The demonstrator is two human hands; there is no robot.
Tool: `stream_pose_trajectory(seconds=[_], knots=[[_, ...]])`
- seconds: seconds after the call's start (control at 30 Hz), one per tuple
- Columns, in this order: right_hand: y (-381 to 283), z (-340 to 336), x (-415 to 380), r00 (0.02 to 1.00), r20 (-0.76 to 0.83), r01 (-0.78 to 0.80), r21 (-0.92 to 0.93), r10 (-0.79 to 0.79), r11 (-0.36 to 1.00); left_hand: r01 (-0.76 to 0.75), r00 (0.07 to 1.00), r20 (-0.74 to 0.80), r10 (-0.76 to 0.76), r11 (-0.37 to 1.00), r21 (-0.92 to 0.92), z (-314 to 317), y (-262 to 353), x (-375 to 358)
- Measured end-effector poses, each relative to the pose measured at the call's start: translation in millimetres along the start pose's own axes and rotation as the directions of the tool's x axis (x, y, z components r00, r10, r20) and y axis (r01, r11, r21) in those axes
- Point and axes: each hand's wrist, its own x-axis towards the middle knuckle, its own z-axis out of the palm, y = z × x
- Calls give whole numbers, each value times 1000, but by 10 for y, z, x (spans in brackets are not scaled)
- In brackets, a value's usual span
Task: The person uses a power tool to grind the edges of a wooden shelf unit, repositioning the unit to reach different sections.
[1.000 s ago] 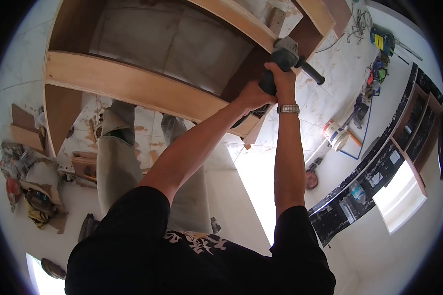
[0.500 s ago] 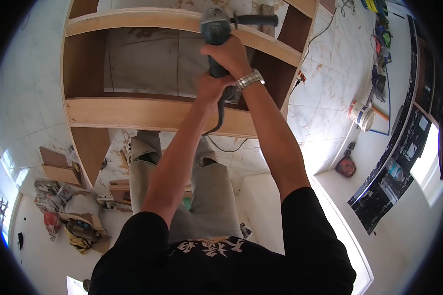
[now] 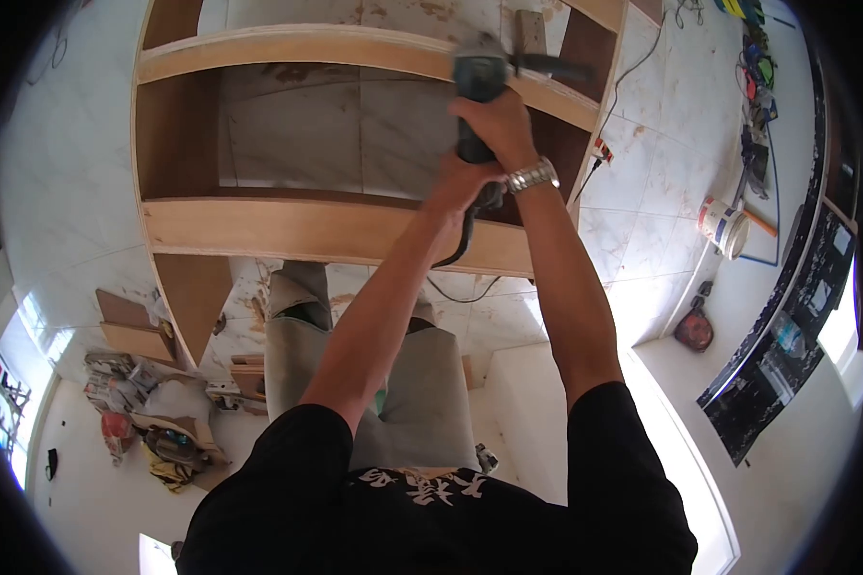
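Wooden frame (image 3: 177, 134), upper half of the picture: a curved rail (image 3: 297, 48) crosses near the top and a straight rail (image 3: 307, 228) runs below it, with an opening between them through which tiled floor (image 3: 297, 125) shows. Left of the power tool (image 3: 479, 77) this opening is broad; on the right it narrows towards a dark inner panel (image 3: 561, 144). The tool's head overlies the right part of the curved rail, upper centre; contact cannot be told. Its side handle (image 3: 558, 67), blurred, points right, near a wood block (image 3: 530, 34). The bucket (image 3: 724, 228), at right, lies well apart.

Compared with half a second ago, the tool and both hands lie farther right along the curved rail; the whole view has also shifted slightly.

Both arms reach up the picture and converge. The right hand (image 3: 501, 125), with a watch (image 3: 532, 175) at its wrist, is wrapped around the tool's body; the left hand (image 3: 465, 182) is closed about its rear, directly below. A cord (image 3: 468, 238) trails across the straight rail.
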Motion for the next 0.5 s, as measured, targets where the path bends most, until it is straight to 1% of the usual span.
stream_pose_trajectory(seconds=[0.03, 0.07, 0.1, 0.13, 0.2, 0.27, 0.3, 0.4, 0.47, 0.5], knots=[[-97, 119, 39, 996, 41, 75, 20, -76, 997, -27, 999, -41, 26, 999, -23, -117, 43, -3], [-251, 205, 64, 994, 91, 59, 39, -63, 997, -54, 995, -81, 50, 998, -45, -223, 85, 1], [-385, 272, 89, 989, 139, 44, 54, -51, 998, -55, 995, -88, 51, 998, -44, -330, 137, 13], [-456, 351, 114, 989, 143, 21, 60, -30, 998, -57, 994, -94, 52, 997, -45, -425, 197, 32], [-527, 431, 140, 988, 154, -21, 68, 11, 997, -44, 993, -111, 40, 999, -29, -424, 245, 22], [-420, 353, 110, 996, 87, 6, 110, -16, 994, -23, 991, -133, 23, 1000, 1, -363, 281, -15], [-357, 304, 90, 998, 58, 22, 125, -29, 992, -13, 995, -99, 15, 1000, 19, -310, 248, 3], [120, 15, 134, 997, -2, -71, 39, 71, 997, 28, 1000, -9, -27, 999, 42, 33, 47, 51], [252, -397, -7, 988, 29, -155, 47, 154, 987, 78, 995, 53, -80, 996, 49, 319, -93, 98], [442, -491, -3, 982, -23, -188, 59, 189, 980, 103, 990, 89, -109, 993, 65, 413, -191, 146]])
